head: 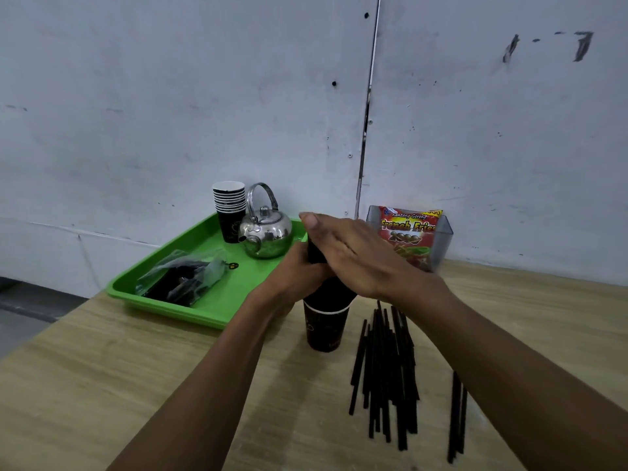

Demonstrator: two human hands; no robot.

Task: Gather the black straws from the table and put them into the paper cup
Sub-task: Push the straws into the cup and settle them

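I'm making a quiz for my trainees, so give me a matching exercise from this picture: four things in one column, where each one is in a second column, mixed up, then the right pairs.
Things
1. kettle
2. loose straws
3. snack packet
4. paper cup

Places
A. in the clear box by the wall
B. flat on the table, to the right of the cup
C. on the green tray
D. upright on the table, under both hands, with a straw bundle in it

Pairs: 1-C, 2-B, 3-A, 4-D
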